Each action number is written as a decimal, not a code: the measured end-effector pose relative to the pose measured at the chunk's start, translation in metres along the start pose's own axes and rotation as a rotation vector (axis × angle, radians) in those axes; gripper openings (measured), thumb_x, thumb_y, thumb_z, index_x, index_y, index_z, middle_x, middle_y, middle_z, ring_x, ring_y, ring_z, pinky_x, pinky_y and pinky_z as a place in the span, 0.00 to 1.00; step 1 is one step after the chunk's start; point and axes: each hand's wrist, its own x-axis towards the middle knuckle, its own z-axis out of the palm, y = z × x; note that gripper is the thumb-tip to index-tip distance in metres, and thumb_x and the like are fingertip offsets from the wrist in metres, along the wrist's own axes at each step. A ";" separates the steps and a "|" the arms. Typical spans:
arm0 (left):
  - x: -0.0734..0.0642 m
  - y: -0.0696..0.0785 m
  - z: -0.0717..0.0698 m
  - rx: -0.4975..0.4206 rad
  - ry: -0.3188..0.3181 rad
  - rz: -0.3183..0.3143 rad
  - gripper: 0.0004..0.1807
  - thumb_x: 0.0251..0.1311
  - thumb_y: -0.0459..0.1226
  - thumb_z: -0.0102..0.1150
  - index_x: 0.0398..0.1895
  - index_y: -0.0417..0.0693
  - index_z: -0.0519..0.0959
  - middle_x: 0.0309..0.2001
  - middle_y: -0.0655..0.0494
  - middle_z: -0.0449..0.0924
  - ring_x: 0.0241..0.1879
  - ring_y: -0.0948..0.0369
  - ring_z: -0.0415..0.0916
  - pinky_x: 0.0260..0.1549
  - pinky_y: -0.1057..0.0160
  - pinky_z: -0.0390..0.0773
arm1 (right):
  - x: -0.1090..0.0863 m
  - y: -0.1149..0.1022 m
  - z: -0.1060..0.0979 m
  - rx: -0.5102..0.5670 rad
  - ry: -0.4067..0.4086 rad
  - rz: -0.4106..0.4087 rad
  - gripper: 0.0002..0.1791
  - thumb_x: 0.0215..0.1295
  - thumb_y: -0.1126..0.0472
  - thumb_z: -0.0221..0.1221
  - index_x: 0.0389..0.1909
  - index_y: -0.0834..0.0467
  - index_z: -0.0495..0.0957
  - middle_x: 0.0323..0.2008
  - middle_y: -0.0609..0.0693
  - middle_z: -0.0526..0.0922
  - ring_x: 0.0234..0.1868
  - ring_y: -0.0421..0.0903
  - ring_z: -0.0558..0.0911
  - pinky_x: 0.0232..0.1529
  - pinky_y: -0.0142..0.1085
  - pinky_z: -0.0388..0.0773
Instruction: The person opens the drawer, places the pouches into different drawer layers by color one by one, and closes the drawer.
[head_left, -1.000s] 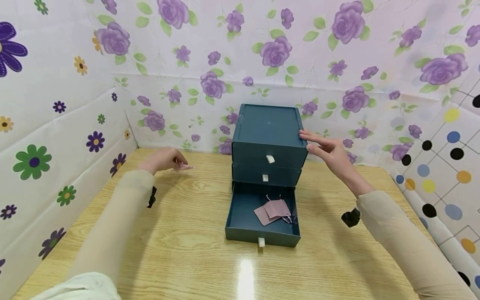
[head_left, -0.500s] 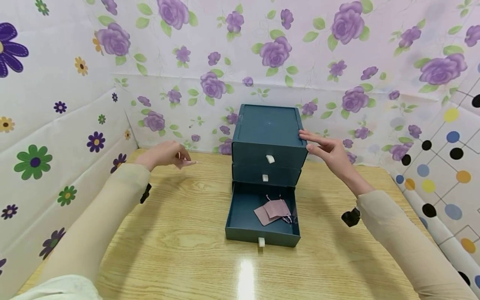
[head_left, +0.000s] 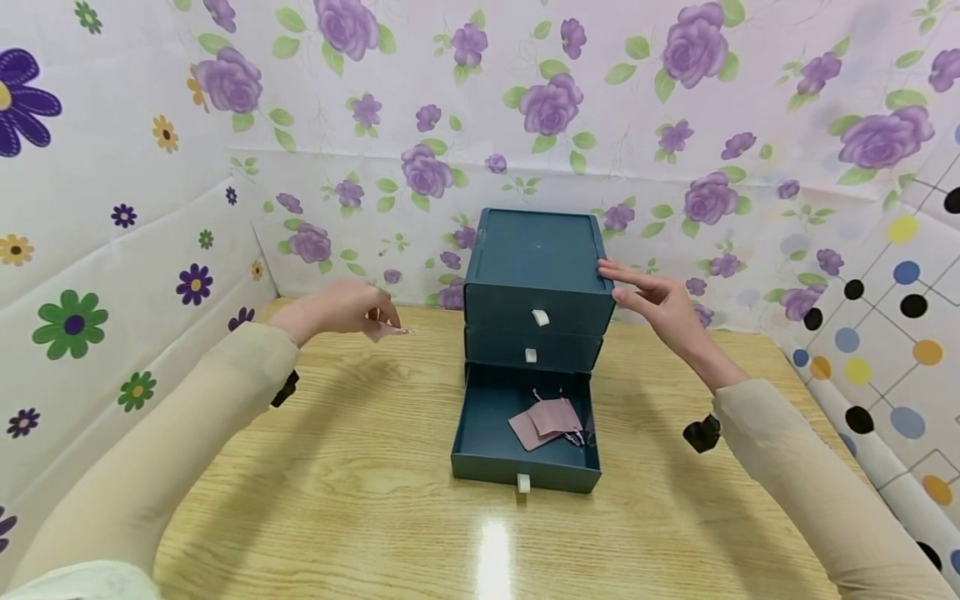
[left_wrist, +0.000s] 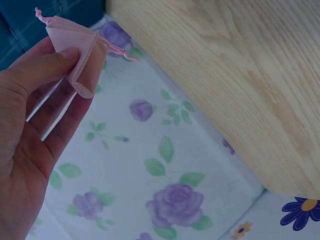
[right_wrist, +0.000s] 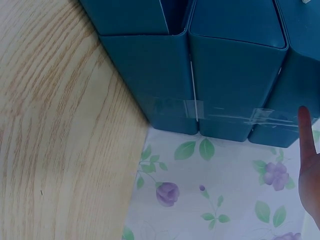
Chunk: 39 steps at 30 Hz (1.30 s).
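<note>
A pink drawstring pouch (left_wrist: pixel 67 37) is pinched between the thumb and fingers of my left hand (head_left: pixel 341 311), above the table left of a dark blue drawer unit (head_left: pixel 536 250). Pink cords stick out from the pouch. My right hand (head_left: pixel 663 310) rests at the unit's upper right edge, fingers on the top and thumb by the front corner. The bottom drawer (head_left: pixel 487 469) is pulled out. Inside it a pink pouch (head_left: pixel 553 417) overlaps another flat pink piece (head_left: pixel 527 432), with cords at the right. The two upper drawers are closed.
White pull tabs, such as the lowest tab (head_left: pixel 523 483), mark the drawer fronts. Clear tape (right_wrist: pixel 220 114) runs along the unit's side. The unit stands on a wood-grain table (head_left: pixel 360 500), with flowered cloth (head_left: pixel 427 117) behind and patterned cloth at both sides.
My left hand has moved to the right across the table with the pouch, toward the drawer unit. My right hand and the drawers have stayed where they were.
</note>
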 end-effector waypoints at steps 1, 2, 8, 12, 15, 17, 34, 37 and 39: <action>0.000 0.003 -0.001 0.012 0.001 0.013 0.11 0.58 0.32 0.67 0.43 0.52 0.88 0.34 0.58 0.86 0.33 0.64 0.82 0.36 0.60 0.83 | 0.000 0.000 0.000 0.001 0.000 -0.002 0.20 0.73 0.64 0.55 0.64 0.60 0.76 0.68 0.45 0.74 0.75 0.38 0.65 0.61 0.22 0.73; 0.001 0.007 -0.001 0.025 0.004 0.022 0.11 0.58 0.32 0.68 0.43 0.52 0.88 0.34 0.59 0.85 0.33 0.63 0.82 0.36 0.60 0.83 | 0.000 0.000 0.000 0.004 0.000 -0.003 0.20 0.73 0.64 0.55 0.64 0.60 0.75 0.68 0.45 0.74 0.75 0.38 0.64 0.61 0.22 0.73; 0.003 0.028 -0.004 0.057 -0.003 0.074 0.11 0.59 0.33 0.67 0.45 0.52 0.87 0.36 0.59 0.85 0.34 0.64 0.82 0.37 0.62 0.84 | -0.001 -0.001 0.000 0.009 0.000 0.000 0.20 0.72 0.65 0.55 0.64 0.61 0.75 0.68 0.46 0.74 0.74 0.37 0.65 0.62 0.22 0.73; 0.007 0.040 -0.006 0.042 -0.007 0.106 0.11 0.60 0.33 0.67 0.45 0.54 0.87 0.36 0.60 0.85 0.34 0.65 0.82 0.37 0.63 0.84 | 0.000 -0.001 0.000 -0.004 0.001 0.011 0.20 0.73 0.64 0.55 0.64 0.60 0.76 0.68 0.45 0.74 0.75 0.37 0.65 0.64 0.22 0.71; 0.009 0.052 -0.008 0.019 -0.025 0.123 0.11 0.61 0.34 0.66 0.45 0.56 0.87 0.37 0.60 0.84 0.35 0.66 0.81 0.38 0.63 0.84 | 0.000 -0.002 0.000 -0.011 0.002 0.019 0.20 0.73 0.63 0.55 0.64 0.59 0.76 0.68 0.45 0.74 0.75 0.37 0.65 0.67 0.26 0.70; 0.011 0.060 -0.008 0.004 -0.043 0.141 0.11 0.61 0.35 0.66 0.46 0.56 0.87 0.37 0.60 0.84 0.35 0.66 0.81 0.38 0.63 0.83 | 0.000 -0.003 0.000 -0.013 0.002 0.024 0.20 0.73 0.63 0.55 0.64 0.59 0.76 0.68 0.44 0.74 0.75 0.37 0.64 0.68 0.28 0.70; 0.059 0.131 0.004 0.002 -0.216 0.321 0.09 0.65 0.38 0.63 0.46 0.56 0.87 0.42 0.60 0.84 0.37 0.67 0.79 0.41 0.71 0.81 | -0.002 0.000 0.001 0.017 -0.004 0.006 0.21 0.73 0.63 0.55 0.65 0.60 0.75 0.69 0.44 0.74 0.74 0.35 0.65 0.58 0.23 0.76; 0.068 0.141 0.009 0.036 -0.214 0.345 0.09 0.66 0.38 0.62 0.46 0.57 0.87 0.41 0.60 0.83 0.36 0.66 0.76 0.39 0.72 0.79 | -0.001 -0.001 0.001 0.016 -0.002 0.010 0.21 0.73 0.63 0.55 0.65 0.60 0.75 0.69 0.45 0.74 0.74 0.35 0.65 0.58 0.23 0.76; 0.074 0.146 0.012 0.056 -0.221 0.358 0.10 0.66 0.39 0.62 0.47 0.57 0.87 0.41 0.60 0.83 0.35 0.66 0.75 0.37 0.73 0.77 | -0.001 -0.001 0.001 0.013 -0.003 0.014 0.21 0.73 0.63 0.55 0.65 0.60 0.75 0.69 0.45 0.74 0.74 0.35 0.65 0.58 0.24 0.76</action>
